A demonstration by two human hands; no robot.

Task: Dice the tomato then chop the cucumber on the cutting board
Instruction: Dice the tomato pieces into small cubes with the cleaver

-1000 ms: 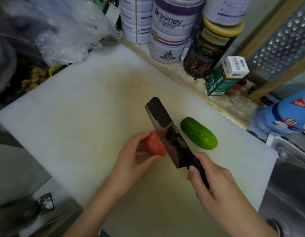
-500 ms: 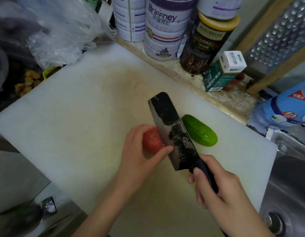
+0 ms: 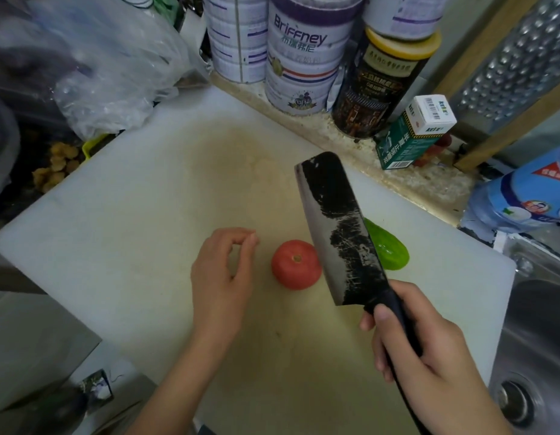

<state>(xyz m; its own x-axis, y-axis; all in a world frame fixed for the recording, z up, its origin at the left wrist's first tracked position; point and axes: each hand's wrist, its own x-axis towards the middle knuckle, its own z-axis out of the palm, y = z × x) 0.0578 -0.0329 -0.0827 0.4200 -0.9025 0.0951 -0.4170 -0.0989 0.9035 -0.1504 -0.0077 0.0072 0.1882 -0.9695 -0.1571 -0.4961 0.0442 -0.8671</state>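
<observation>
A whole red tomato [image 3: 296, 265] sits stem scar up near the middle of the white cutting board [image 3: 140, 215]. Just left of it hovers my left hand [image 3: 223, 271], fingers loosely curled, thumb and fingertips close together, holding nothing and apart from the tomato. My right hand [image 3: 426, 356] grips the black handle of a dark cleaver [image 3: 338, 230], whose blade hangs tilted above the board between tomato and cucumber. The green cucumber [image 3: 388, 249] lies behind the blade, partly hidden by it.
Tins [image 3: 300, 51], a dark jar [image 3: 385, 86] and a green carton [image 3: 410, 136] line the ledge behind the board. A plastic bag [image 3: 109, 64] lies at the back left. A blue bottle [image 3: 529, 196] and a steel sink [image 3: 539, 340] are to the right.
My left hand has let go of the tomato and drawn back to the left. The cleaver has lifted off the tomato and now hangs to its right.
</observation>
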